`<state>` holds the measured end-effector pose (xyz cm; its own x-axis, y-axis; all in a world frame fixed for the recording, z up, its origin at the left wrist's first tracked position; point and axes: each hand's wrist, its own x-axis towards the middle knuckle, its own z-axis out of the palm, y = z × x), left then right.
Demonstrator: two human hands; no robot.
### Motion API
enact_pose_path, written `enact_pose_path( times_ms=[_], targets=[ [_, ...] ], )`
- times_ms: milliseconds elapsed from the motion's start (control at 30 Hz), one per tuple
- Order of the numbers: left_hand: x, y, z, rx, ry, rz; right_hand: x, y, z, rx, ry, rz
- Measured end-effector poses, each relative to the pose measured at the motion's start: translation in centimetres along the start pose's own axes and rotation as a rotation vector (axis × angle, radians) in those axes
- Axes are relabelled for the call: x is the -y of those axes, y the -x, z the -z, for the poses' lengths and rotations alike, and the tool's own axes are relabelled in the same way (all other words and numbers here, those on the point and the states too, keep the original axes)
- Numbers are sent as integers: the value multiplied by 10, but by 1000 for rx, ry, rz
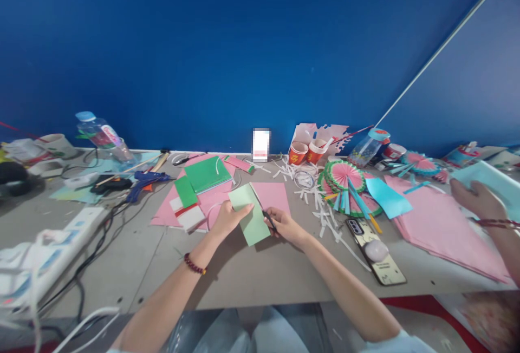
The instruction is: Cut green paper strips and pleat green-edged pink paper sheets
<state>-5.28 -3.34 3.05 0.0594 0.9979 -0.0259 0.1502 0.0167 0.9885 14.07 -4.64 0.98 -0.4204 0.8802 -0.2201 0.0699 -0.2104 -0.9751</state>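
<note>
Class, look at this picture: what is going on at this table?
A person's left hand holds a green paper over the table, while the right hand holds a small dark tool, perhaps scissors, at the paper's right edge. A pink sheet lies behind it; paper fans and a phone lie to the right. At far right another person's hand holds a blue sheet.

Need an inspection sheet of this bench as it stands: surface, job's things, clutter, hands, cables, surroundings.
Surface: grey table, largely covered.
Job's things: green paper, pink sheet behind it.
Clutter: white paper strips, paper fans, phone, cups, bottle, glue gun.
Hands: left hand pinches the green paper; right hand holds what look like scissors at its edge.
Cables: power strip, dark cables at left.
Surroundings: blue wall; another person's hand at right.
</note>
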Motion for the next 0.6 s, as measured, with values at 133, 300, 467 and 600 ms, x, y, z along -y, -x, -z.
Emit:
enact_pose_path(
  times_ms=[133, 300, 467, 600],
  targets=[
    [1, 0, 0, 2, 11, 17, 0, 1, 0, -5, 4, -4],
    [7, -2, 1, 1, 41, 40, 0, 0, 0, -7, -18, -3],
    [6, -3, -1, -29, 106, 74, 3, 0, -3, -17, -53, -26],
    [0, -1, -3, 2, 131, 85, 6, 1, -4, -8, -67, -31]
  ],
)
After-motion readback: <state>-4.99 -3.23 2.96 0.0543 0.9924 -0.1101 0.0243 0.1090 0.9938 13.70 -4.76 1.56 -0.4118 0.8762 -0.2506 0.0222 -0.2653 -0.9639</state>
